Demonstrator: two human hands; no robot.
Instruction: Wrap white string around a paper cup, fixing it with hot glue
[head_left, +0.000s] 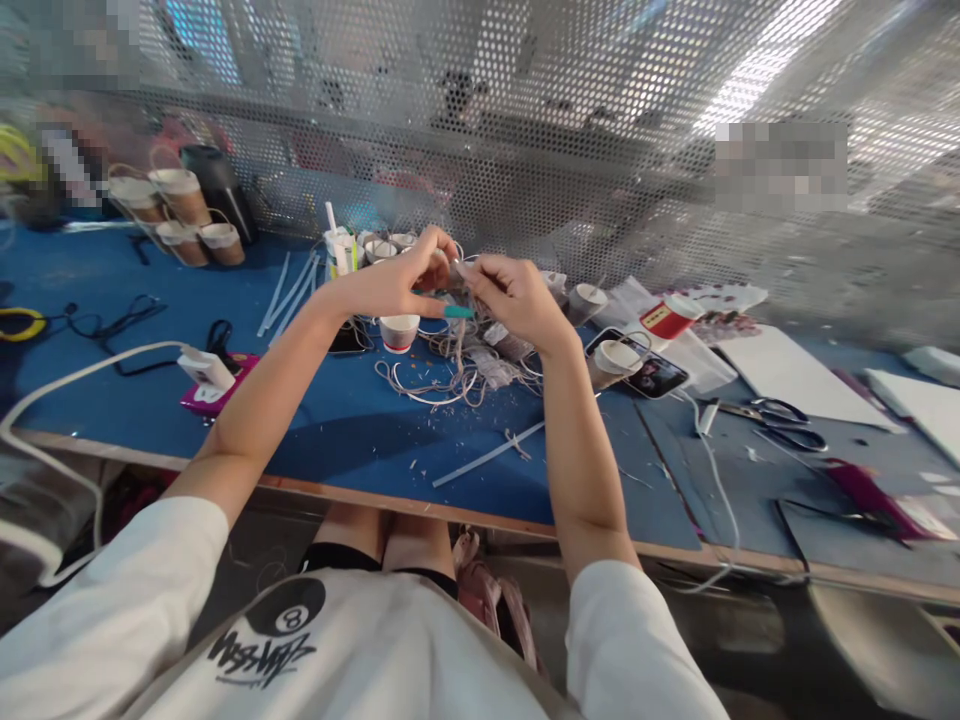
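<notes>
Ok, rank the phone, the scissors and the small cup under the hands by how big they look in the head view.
1. Scissors and phone: alike in length, unsure.
2. Small cup: smallest, though it sits farther from the camera than the scissors.

Whatever the fingers (442, 262) of both hands pinch, above the string tangle (457, 375) on the desk (352, 420), is too small and blurred to identify.

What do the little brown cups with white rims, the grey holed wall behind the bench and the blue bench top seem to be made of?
The little brown cups with white rims look like matt paper with thin wire handles, though blurred. The grey holed wall seems to be perforated sheet metal: regular round holes and a dull shine. The blue bench top looks like a matt mat or coating on a pale, wood-like edge.
</notes>
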